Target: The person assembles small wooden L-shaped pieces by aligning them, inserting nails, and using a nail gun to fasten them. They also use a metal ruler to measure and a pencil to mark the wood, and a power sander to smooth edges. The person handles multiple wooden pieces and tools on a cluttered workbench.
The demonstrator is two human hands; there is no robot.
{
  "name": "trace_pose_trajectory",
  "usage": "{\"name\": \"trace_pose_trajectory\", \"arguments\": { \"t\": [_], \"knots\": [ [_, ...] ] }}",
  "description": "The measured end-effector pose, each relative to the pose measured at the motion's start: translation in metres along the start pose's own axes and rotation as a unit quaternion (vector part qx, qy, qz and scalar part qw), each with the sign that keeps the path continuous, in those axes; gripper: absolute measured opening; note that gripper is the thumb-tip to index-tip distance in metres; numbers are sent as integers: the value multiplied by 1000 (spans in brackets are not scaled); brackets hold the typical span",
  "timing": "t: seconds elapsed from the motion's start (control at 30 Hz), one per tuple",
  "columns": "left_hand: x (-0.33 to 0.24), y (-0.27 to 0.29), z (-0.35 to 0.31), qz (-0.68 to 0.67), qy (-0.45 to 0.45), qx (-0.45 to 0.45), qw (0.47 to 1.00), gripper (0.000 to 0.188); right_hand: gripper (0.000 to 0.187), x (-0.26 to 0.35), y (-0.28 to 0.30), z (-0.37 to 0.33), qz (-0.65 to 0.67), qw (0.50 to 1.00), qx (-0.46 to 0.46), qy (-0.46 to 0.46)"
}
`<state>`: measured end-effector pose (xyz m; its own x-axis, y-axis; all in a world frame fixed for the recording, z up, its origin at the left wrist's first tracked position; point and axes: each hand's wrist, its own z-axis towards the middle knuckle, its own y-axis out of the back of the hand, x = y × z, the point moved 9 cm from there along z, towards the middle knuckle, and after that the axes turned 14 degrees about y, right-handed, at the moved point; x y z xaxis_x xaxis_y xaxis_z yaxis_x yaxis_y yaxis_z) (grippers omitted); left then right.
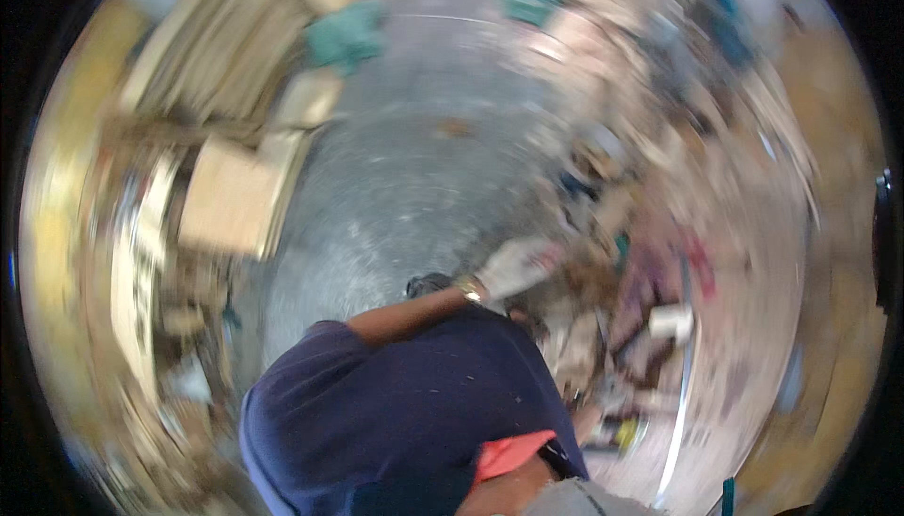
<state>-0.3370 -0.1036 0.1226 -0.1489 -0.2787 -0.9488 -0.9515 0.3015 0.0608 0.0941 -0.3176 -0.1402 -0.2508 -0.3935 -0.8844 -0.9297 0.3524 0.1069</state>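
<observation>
My left hand [518,267], in a whitish glove with a gold-coloured wristwatch [471,290] at the wrist, reaches across my body to the right. It is nearest to the cluttered edge of a pinkish-brown work surface [744,328]. Motion smears its fingers, so I cannot tell whether it holds anything. A skin-toned patch [586,422] at the right side of my dark blue shirt may be part of my right arm or hand; its fingers cannot be made out. Beside it is a blurred yellow-and-black object [623,433].
A white block-like item [670,323] and a long pale strip [676,431] lie on the surface at right. Stacked boards [231,198] line the left. Between runs a grey floor [405,168], with a green cloth-like heap [347,36] farther off.
</observation>
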Motion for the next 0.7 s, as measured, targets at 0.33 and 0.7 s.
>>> {"name": "trace_pose_trajectory", "arguments": {
  "t": [0.33, 0.7],
  "knots": [
    [158, 337, -266, -82, 116, -389, 910, 41, 46, 39, 420, 37, -825, 396, -189, -356],
    [233, 499, -485, -315, 20, -670, 672, 44, 43, 84, 710, -23, -787, -457, 24, -414]
  ]
}}
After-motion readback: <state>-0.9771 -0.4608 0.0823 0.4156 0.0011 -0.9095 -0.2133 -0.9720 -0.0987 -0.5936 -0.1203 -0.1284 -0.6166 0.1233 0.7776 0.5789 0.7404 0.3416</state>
